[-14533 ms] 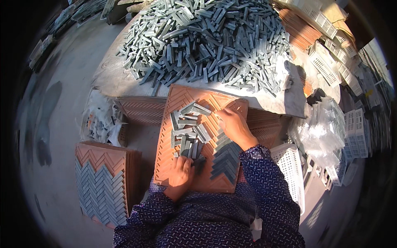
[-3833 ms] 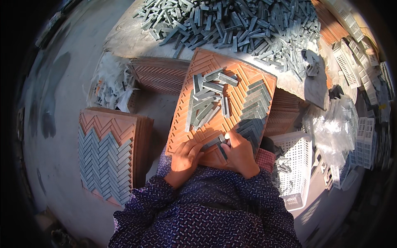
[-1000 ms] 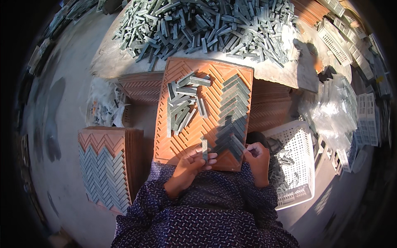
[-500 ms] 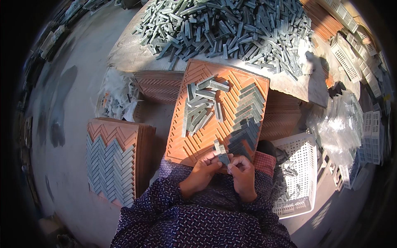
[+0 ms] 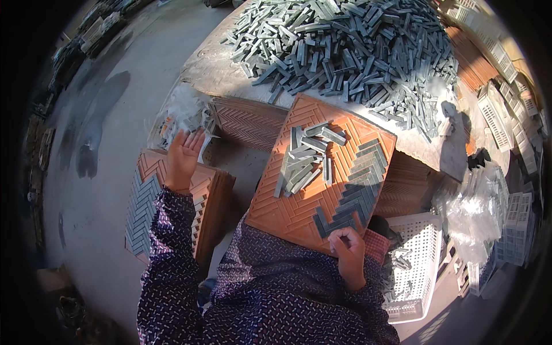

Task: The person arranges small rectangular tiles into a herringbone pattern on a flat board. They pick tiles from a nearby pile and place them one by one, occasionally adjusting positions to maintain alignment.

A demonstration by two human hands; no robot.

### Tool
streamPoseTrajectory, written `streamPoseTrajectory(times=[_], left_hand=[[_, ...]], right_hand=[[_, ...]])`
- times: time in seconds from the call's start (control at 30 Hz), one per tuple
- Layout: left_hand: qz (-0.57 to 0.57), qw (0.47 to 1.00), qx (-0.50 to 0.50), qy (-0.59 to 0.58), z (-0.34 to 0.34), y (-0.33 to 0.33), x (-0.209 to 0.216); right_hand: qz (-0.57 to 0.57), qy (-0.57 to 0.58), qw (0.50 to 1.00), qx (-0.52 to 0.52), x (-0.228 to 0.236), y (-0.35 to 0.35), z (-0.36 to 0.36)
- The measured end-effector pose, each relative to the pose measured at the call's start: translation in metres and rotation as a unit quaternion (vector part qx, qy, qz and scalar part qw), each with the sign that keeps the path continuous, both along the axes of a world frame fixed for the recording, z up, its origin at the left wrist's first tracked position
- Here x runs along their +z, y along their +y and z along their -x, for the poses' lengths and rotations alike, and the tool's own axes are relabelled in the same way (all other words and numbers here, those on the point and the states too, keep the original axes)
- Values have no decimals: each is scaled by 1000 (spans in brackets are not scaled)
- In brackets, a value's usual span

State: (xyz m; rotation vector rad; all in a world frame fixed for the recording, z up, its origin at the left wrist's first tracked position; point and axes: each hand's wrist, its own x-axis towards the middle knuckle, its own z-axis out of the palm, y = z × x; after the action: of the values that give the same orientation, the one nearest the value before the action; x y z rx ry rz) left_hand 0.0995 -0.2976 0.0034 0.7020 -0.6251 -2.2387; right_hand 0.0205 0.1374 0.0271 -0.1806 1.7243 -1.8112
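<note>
So, grooved terracotta mould point(image 5: 276, 215) sits angled on the lap, loose grey strips point(image 5: 299, 169) piled on its left half, herringbone strips point(image 5: 352, 201) seated down its right side. Right hand point(image 5: 349, 253) is at the near edge, fingers curled, can't tell if pinching anything; left hand point(image 5: 183, 158) is palm-open, fingers extended, over the mould stack point(image 5: 217, 198). Outward: white crate point(image 5: 425, 241) right, big strip heap point(image 5: 345, 57) on the table point(image 5: 210, 72) ahead.

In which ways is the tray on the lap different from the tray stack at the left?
The lap tray looks single, while the stack is many layers thick. The lap tray carries loose strips; the stack's visible top shows only laid strips. Both are orange, with laid strips in a zigzag pattern.
</note>
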Motion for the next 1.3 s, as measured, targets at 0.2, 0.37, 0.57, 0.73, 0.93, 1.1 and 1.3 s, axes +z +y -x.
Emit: streamPoseTrajectory(times=[0.2,0.37,0.57,0.73,0.93,1.1,1.3], left_hand=[[52,998,15,-43,-31,1,-7],[24,992,-53,-108,-30,98,-24],[391,871,-215,-206,23,179,7],[711,648,-102,-253,67,185,1],[762,577,-96,-278,83,189,-9],[760,577,-85,-286,85,191,-13],[777,535,-122,-309,86,185,-8]], right_hand=[[-134,349,923,88,18,-47,54],[-276,512,808,88,-19,-82,99],[-236,328,913,50,-30,-80,111],[98,-167,980,46,-9,-35,103],[-3,-79,996,-40,1,20,68],[-299,363,876,-102,-23,57,41],[-269,418,859,-122,-34,60,28]])
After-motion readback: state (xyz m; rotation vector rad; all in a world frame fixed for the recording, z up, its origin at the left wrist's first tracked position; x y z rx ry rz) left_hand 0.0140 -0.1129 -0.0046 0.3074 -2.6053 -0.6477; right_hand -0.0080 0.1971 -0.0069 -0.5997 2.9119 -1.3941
